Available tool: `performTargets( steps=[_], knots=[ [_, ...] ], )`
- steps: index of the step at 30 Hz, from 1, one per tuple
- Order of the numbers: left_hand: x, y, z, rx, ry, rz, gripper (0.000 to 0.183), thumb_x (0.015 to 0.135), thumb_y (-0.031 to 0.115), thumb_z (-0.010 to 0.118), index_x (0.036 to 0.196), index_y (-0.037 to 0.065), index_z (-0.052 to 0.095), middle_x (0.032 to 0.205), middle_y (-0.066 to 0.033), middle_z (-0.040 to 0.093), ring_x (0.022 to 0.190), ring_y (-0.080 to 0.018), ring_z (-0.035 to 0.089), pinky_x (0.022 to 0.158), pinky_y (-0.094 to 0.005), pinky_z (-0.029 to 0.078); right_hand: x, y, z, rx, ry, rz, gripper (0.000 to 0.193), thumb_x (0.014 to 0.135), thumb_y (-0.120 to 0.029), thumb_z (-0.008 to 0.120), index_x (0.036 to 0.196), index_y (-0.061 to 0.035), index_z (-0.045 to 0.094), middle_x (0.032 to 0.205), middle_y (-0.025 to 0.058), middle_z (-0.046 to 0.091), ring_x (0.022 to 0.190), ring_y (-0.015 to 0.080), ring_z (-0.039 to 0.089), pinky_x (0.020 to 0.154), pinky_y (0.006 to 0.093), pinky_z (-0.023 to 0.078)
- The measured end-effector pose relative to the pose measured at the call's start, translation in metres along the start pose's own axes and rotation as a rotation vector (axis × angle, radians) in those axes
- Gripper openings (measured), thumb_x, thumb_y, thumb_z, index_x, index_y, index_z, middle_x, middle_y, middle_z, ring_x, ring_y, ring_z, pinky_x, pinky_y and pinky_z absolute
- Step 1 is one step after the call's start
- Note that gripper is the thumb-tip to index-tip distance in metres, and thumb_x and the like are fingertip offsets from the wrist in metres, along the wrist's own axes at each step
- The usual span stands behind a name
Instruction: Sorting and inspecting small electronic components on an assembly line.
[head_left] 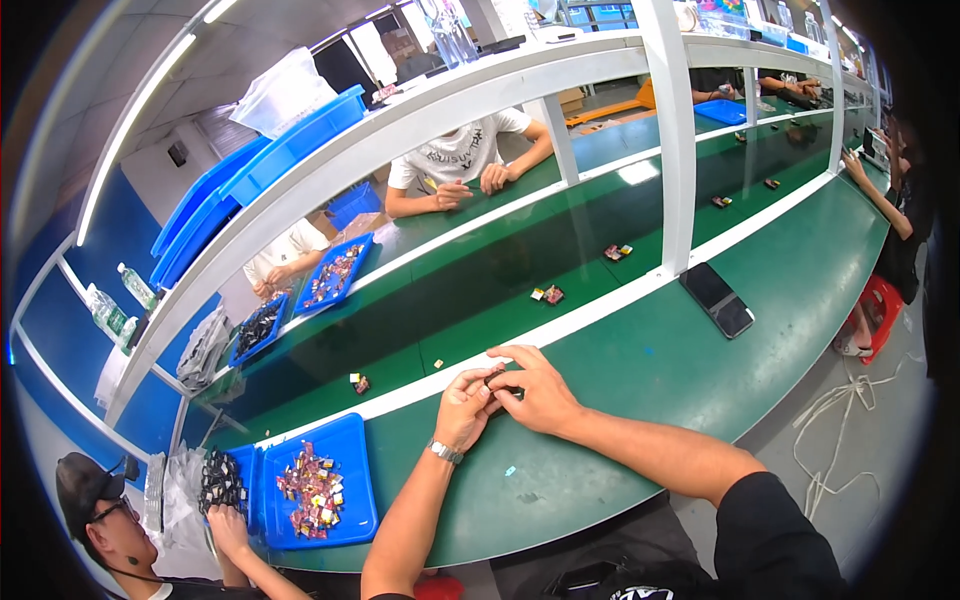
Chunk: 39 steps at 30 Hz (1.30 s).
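Observation:
Above the green worktop [600, 400], my left hand [462, 410] and my right hand [545, 393] meet, fingers closed together. Pinched between their fingertips is a small dark piece [493, 379], mostly covered by the fingers, so its kind does not show. A metal-band watch [446, 452] circles my left wrist. Just beyond my hands runs the white edge strip [410, 388] of the conveyor belt [470, 325]. A tiny light-blue scrap [510, 470] lies on the worktop below my right hand.
Left of me stands a blue tray [365, 470] of small reddish and yellow parts, beside a person's hand [228, 525] at a bin of black parts [222, 480]. Small assemblies [548, 294] dot the belt. A phone [716, 300] lies near a white post [678, 150]. People sit opposite.

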<state>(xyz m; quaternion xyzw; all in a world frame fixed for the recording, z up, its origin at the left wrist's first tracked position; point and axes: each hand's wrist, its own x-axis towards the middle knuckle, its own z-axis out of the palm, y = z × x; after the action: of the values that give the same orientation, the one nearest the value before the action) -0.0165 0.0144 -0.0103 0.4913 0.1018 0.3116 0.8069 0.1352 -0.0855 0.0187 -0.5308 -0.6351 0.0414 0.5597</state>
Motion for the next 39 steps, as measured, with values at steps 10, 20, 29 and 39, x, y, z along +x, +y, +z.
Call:
performTargets(
  steps=[10,20,29,39],
  knots=[
    [0.001,0.005,0.011,0.024,0.093,0.018,0.026,0.094,0.004,0.059,0.118,0.002,0.053,0.128,-0.0130,0.058,0.111,-0.0214,0.061,0.093,-0.0382,0.055,0.001,-0.005,-0.010,-0.113,-0.057,-0.078,0.016,0.080,-0.009,0.067,0.096,-0.0058,0.067,0.126,0.0129,0.054,0.120,0.0321,0.049,0.099,0.0434,0.042],
    [-0.001,0.007,0.013,0.078,0.146,-0.043,0.028,0.094,0.004,0.059,0.121,0.003,0.051,0.114,-0.0088,0.063,0.105,-0.0173,0.062,0.092,-0.0366,0.055,0.006,-0.005,-0.006,-0.236,-0.012,-0.197,0.013,0.076,-0.005,0.068,0.086,-0.0051,0.060,0.094,0.0059,0.056,0.089,0.0250,0.058,0.069,0.0366,0.052],
    [-0.001,0.005,0.011,0.082,0.163,-0.059,0.028,0.094,0.004,0.059,0.120,0.003,0.051,0.111,-0.0061,0.063,0.101,-0.0154,0.062,0.092,-0.0364,0.055,0.005,0.001,-0.004,-0.379,-0.014,-0.284,0.012,0.075,-0.007,0.067,0.086,-0.0054,0.060,0.092,0.0049,0.056,0.087,0.0230,0.058,0.067,0.0342,0.054],
    [0.001,0.003,0.011,0.102,0.170,-0.055,0.025,0.095,0.002,0.055,0.120,0.002,0.051,0.111,-0.0082,0.064,0.103,-0.0188,0.063,0.091,-0.0373,0.055,0.002,0.005,-0.001,-0.425,-0.009,-0.321,0.011,0.076,-0.008,0.066,0.083,-0.0043,0.059,0.090,0.0050,0.054,0.082,0.0225,0.056,0.063,0.0316,0.054]
  ],
)
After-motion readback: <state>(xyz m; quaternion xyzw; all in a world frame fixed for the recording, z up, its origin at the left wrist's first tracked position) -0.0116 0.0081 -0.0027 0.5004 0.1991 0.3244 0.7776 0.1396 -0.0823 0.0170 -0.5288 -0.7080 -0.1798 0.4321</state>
